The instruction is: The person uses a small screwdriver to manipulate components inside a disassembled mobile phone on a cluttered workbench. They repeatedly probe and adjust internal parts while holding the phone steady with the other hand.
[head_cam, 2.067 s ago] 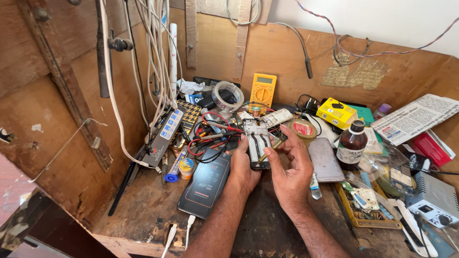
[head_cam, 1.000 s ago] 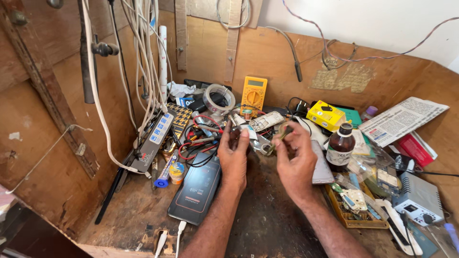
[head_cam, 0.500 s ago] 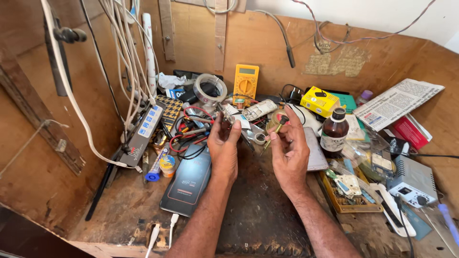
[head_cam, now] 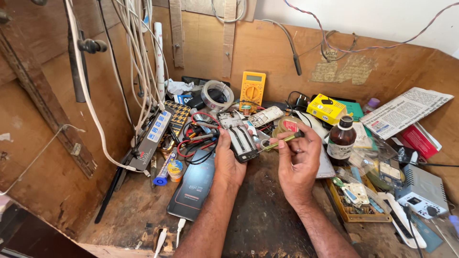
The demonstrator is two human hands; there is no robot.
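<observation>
The left hand (head_cam: 228, 162) is gripping an opened mobile phone chassis (head_cam: 240, 136), back cover off, with the internal frame facing up and tilted slightly toward the camera. The chassis is sitting above the middle of the wooden workbench (head_cam: 267, 220), at 12 o'clock from the left wrist. The right hand (head_cam: 299, 165) is closed in a pinch on a slim screwdriver with a green-yellow handle (head_cam: 282, 140); its tip is pointing toward 9 o'clock and is meeting the lower right edge of the chassis. Whether the tip is seated in a screw head cannot be told at this size.

Step in hand, as judged: disassembly of the handset, with the tool being applied at a fastener or seam on the frame edge.

Surroundings: a second smartphone with a dark back (head_cam: 193, 188) is lying flat at 8 o'clock from the left hand, a charging cable plugged into its bottom end. A yellow digital multimeter (head_cam: 252, 88) is leaning against the back wall at 12 o'clock. A brown glass bottle (head_cam: 341, 140) is standing upright at 3 o'clock, just beside the right hand. A roll of clear tape (head_cam: 217, 97) is lying at 11 o'clock.

Next move, as judged: it calls for a steady left-hand grip, light axial pressure on the tool, and care that a freed small part is not lost in the surrounding clutter.
</observation>
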